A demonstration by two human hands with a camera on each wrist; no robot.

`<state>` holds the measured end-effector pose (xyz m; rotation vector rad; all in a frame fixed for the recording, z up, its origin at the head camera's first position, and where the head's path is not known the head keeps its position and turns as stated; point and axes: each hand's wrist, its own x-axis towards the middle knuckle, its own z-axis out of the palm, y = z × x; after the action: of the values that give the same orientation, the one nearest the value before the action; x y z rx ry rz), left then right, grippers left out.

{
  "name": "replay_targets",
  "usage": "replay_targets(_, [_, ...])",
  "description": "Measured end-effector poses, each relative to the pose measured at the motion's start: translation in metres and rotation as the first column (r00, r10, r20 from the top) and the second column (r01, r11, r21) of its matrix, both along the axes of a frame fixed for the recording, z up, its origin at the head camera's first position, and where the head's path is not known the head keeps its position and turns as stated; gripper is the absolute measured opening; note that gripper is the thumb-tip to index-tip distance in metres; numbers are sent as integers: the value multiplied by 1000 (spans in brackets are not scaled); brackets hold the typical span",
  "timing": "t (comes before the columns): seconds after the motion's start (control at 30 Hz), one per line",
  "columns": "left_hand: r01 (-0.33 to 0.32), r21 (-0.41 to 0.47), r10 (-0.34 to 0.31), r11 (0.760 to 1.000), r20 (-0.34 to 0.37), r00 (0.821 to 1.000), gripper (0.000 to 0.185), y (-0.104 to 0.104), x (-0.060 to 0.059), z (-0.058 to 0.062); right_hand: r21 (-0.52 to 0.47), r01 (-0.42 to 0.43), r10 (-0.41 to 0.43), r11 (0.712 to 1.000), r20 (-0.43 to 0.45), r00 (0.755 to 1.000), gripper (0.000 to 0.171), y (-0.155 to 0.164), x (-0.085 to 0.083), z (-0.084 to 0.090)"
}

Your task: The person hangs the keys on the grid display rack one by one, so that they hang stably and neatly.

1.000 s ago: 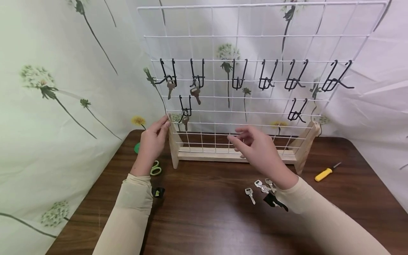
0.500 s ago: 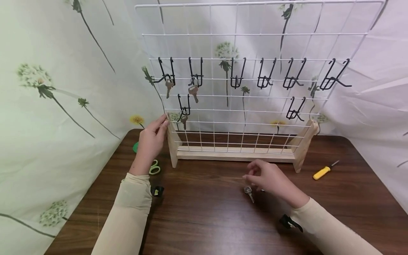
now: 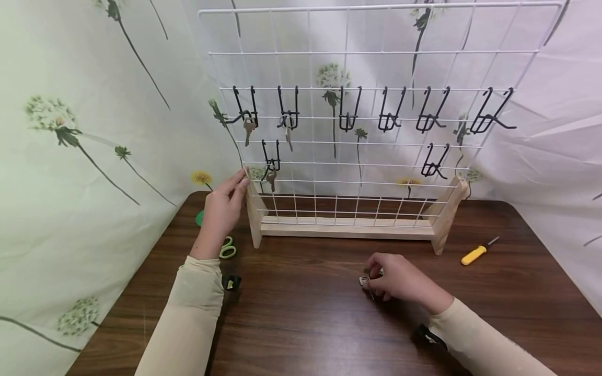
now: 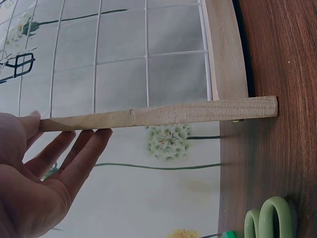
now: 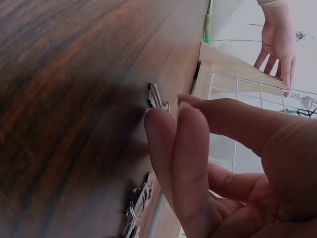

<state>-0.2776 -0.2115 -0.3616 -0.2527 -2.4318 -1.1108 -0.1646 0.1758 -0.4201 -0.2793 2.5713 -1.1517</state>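
Observation:
My left hand (image 3: 224,208) grips the upper end of the rack's wooden side support (image 4: 163,115), thumb on one side and fingers on the other. Low over the table, my right hand (image 3: 397,277) pinches a silver key (image 3: 364,281) with thumb and fingertips; its toothed blade (image 5: 155,95) shows past them in the right wrist view. More keys (image 5: 140,201) lie on the table by that hand, hidden under it in the head view. The white wire grid rack (image 3: 324,225) carries black hooks (image 3: 348,117). Keys hang on the left hooks, such as one key (image 3: 271,179) on the lower hook.
A yellow-handled screwdriver (image 3: 474,255) lies right of the rack. Green-handled scissors (image 3: 228,249) and a green round thing (image 3: 199,218) are beside my left forearm. A flower-printed curtain (image 3: 117,209) surrounds the brown table (image 3: 301,313).
My right hand has come down from in front of the grid to the table and closed its fingertips on the key. My left hand stays on the support. One hanging key has turned.

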Motion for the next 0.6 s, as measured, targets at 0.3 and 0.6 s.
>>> replay_targets(0.3, [6,-7,-6,1000,5,1000,46,2,-1,-1,3,-48,49,999,-18,999,22,-1,1,-4])
replay_targets(0.6, [9,-4,-9,1000,11,1000,46,4,-1,0,15,-32,32,999,-2,999,17,-1,-2,-7])
